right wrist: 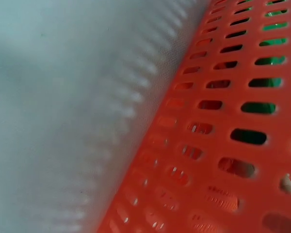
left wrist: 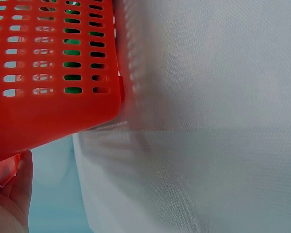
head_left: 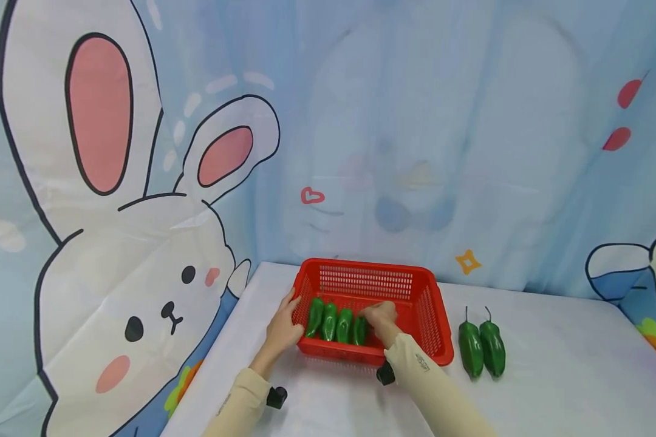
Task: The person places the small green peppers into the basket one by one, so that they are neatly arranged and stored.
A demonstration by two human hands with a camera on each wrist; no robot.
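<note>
A red plastic basket (head_left: 372, 353) with slotted walls stands on the white table, holding a row of green chili peppers (head_left: 329, 321) in its left half. My left hand (head_left: 282, 331) grips the basket's left rim, and its fingers (left wrist: 23, 179) show curled at the rim in the left wrist view. Inside the basket, my right hand (head_left: 381, 317) pinches the upper end of the rightmost green chili pepper (head_left: 359, 331) of the row. That pepper lies beside the others, its stem hidden by the fingers. The right wrist view shows mostly the basket wall (right wrist: 223, 126), with green behind its slots.
Two more green chili peppers (head_left: 482, 349) lie side by side on the white table (head_left: 568, 376), to the right of the basket, stems pointing away. Behind the table hangs a light blue curtain (head_left: 448, 152) with a cartoon rabbit (head_left: 142, 291) on its left part.
</note>
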